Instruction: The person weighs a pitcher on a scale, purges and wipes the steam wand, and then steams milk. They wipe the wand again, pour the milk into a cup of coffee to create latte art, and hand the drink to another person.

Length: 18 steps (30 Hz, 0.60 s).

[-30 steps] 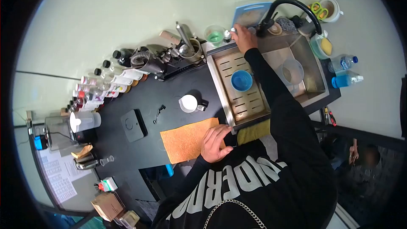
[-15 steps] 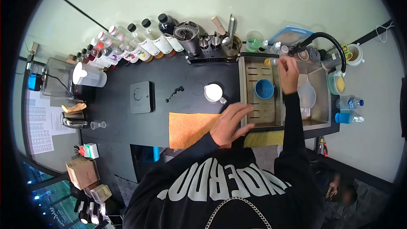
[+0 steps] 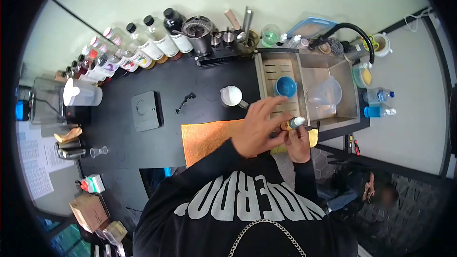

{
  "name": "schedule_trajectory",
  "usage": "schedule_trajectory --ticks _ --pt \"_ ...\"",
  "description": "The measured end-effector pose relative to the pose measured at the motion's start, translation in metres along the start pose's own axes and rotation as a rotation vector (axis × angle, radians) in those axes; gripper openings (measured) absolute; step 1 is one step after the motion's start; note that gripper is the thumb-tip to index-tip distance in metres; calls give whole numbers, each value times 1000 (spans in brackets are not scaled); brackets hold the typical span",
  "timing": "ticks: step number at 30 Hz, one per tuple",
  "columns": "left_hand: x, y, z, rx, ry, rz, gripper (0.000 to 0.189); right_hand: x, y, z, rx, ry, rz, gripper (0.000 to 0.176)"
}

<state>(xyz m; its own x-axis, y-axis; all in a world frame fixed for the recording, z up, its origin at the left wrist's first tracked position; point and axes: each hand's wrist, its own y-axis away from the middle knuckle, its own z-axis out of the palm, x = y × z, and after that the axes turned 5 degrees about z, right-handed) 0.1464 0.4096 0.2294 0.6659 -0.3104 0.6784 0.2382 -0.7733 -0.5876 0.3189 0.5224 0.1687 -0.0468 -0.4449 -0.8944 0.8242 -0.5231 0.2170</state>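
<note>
A small dropper bottle (image 3: 288, 124) with a white and grey cap is held in front of the sink's near edge. My right hand (image 3: 298, 145) has its fingers closed round the bottle from below. My left hand (image 3: 259, 131) is beside it, fingers spread, its thumb and fingertips close to the bottle; whether they touch it I cannot tell. Just beyond the hands, a blue cup (image 3: 285, 86) stands on the slatted drain tray (image 3: 281, 69). A white pitcher of milk-white liquid (image 3: 232, 95) is on the black counter, beyond my left hand.
An orange cloth (image 3: 204, 138) lies at the counter's front edge. Left of centre are a flat scale (image 3: 145, 111) and a dark twisted item (image 3: 185, 103). Several bottles (image 3: 162, 43) line the wall. The sink holds a clear jug (image 3: 326, 92). A person (image 3: 354, 188) is at lower right.
My right hand has come back from behind the sink to its front edge, bringing the small bottle. My left hand has stayed near the front edge, now beside the bottle. The view has shifted slightly.
</note>
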Motion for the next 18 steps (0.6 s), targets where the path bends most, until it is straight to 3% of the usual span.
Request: schedule_trajectory --ticks 1,2,3,5,6,8,10,11,13,14,15,18 --pt "8 -9 -16 -49 -40 24 61 -7 2 -10 23 1 -11 59" --pt "14 -15 -24 -50 274 13 57 -17 2 -20 -200 2 116 59" --pt "12 -14 -27 -65 296 31 57 -27 3 -26 -421 4 241 60" --pt "13 -11 -31 -279 561 56 46 -35 4 -19 -473 4 311 51" --pt "19 -13 -31 -221 532 45 32 -39 2 -13 -465 -10 280 48" --pt "15 -10 -28 -170 384 35 30 -35 -3 0 -441 -21 228 44" --pt "8 -7 -14 8 203 -65 26 -21 -7 5 -211 172 26 38" --pt "2 -1 -8 -2 209 -59 26 -16 -9 9 -201 170 20 38" --pt "-6 6 -4 81 -63 -164 28 -8 -14 14 -57 341 -128 39" --pt "-9 11 -9 -89 -213 -295 35 -1 -16 10 -6 404 -140 44" --pt "-6 6 -12 -96 -208 -291 35 2 -18 6 3 403 -140 44" --pt "-3 -16 -13 -31 -60 22 47 6 -25 -7 -5 152 -155 47"
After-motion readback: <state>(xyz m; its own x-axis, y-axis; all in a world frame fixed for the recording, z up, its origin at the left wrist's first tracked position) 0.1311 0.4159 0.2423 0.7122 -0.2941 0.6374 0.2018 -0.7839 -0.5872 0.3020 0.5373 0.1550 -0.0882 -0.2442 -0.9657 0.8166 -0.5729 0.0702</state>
